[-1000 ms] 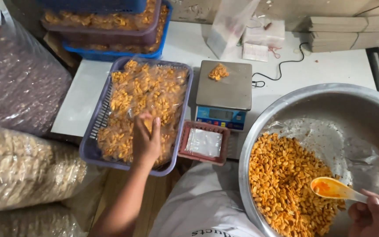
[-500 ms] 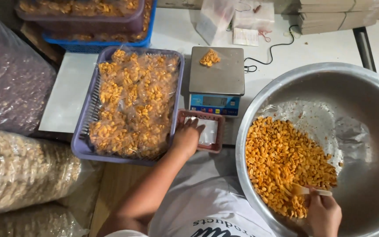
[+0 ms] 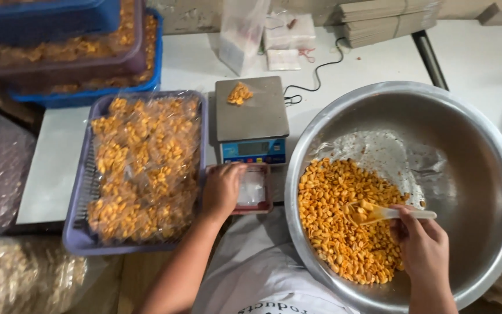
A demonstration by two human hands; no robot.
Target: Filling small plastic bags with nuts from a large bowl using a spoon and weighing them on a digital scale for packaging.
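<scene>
A white table [image 3: 187, 64] carries the work. The right hand [image 3: 422, 247] is closed on the handle of a plastic spoon [image 3: 379, 213], whose bowl lies just left of the fingers in the orange snack pieces [image 3: 338, 232] inside a big steel bowl [image 3: 472, 151]. The left hand [image 3: 222, 189], fingers loosely curled, rests on a small red tray [image 3: 260, 189] of clear bags. Beyond it stands a scale [image 3: 251, 113]; left sits a purple crate [image 3: 82, 232] of filled packets.
</scene>
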